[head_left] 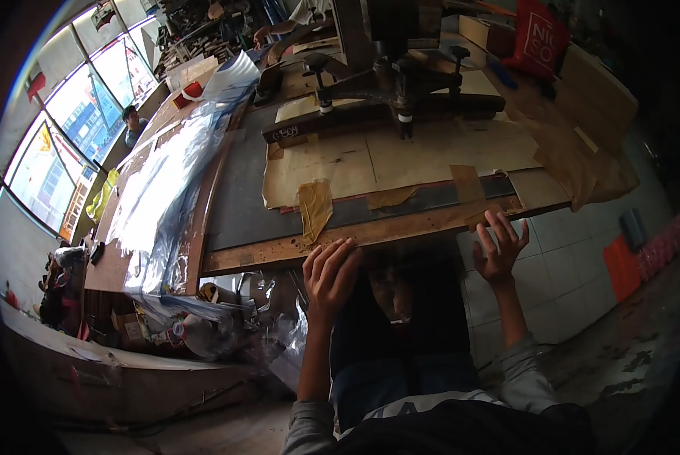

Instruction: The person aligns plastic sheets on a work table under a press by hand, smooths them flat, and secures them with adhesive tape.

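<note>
My left hand [331, 274] rests its fingertips on the wooden front edge [272, 250] of the work table, holding nothing. Off to the right, my right hand [498, 246] is raised at the same edge with its fingers apart and nothing in them. Beyond both hands lies a pale sheet [332, 171] on a dark mat [241, 212]. Strips of brown tape [315, 208] are stuck over its near side. A dark metal press head [404, 83] with a long bar [294, 130] stands over the sheet.
Clear plastic sheets [177, 178] are piled on a brown board at the left. Toward the back right is a red bag [541, 38], beside brown paper [575, 152]. Another person [133, 125] is near the windows. Clutter and plastic lie under the table.
</note>
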`<state>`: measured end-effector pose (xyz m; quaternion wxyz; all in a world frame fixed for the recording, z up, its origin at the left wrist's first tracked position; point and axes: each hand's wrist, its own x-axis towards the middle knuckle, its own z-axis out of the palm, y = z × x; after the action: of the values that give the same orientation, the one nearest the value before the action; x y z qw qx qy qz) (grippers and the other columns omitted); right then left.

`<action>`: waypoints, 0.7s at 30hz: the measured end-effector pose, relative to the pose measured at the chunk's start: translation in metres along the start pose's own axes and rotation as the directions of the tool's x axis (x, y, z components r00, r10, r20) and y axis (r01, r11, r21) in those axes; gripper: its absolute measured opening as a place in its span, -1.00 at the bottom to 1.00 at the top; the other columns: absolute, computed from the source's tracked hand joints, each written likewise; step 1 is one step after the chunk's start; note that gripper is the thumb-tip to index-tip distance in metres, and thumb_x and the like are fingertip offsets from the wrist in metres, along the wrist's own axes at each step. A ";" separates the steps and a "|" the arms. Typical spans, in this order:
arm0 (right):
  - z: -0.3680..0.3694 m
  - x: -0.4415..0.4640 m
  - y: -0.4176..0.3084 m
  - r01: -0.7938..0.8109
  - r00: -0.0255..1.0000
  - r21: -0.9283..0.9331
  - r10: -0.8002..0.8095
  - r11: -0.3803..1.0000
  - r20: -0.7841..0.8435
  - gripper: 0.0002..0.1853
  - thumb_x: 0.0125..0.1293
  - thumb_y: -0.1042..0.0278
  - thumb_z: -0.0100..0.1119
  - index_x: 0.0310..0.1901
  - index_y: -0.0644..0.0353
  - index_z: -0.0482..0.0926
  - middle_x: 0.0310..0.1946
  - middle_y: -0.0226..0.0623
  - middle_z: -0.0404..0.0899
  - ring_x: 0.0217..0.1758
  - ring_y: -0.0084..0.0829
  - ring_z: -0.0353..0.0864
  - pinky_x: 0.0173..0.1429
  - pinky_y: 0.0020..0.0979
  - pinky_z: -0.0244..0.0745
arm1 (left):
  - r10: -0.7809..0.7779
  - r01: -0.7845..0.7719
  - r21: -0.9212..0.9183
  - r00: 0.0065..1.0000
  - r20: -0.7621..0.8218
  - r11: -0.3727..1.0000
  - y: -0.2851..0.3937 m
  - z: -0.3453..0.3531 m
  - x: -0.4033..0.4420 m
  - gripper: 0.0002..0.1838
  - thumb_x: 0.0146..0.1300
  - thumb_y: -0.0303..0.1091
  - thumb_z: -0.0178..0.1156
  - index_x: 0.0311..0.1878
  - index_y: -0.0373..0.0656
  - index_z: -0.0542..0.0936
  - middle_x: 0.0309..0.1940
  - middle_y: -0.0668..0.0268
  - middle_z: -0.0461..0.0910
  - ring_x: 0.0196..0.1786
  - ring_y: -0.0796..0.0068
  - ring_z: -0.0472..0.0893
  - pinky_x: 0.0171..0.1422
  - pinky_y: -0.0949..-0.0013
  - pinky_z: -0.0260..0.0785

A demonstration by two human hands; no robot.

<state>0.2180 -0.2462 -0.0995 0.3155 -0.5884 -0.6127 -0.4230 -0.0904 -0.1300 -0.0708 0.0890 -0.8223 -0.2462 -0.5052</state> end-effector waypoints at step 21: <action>-0.072 0.155 0.046 -0.033 0.986 -0.059 0.042 0.998 0.160 -0.78 0.27 0.48 0.17 -0.09 0.02 0.69 -0.24 -0.50 0.74 0.03 -0.39 0.62 0.52 0.03 0.04 | -0.096 0.091 -0.235 0.995 -0.008 0.968 0.029 -0.027 0.095 -0.77 0.06 -0.47 0.32 -0.16 -0.13 0.71 -0.37 0.34 0.70 -0.25 0.41 0.68 -0.20 0.36 0.43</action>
<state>0.2382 -0.2419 0.0759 0.2562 -0.6405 -0.6130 -0.3852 -0.0624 -0.1355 0.0280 -0.0299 -0.8096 -0.2224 -0.5424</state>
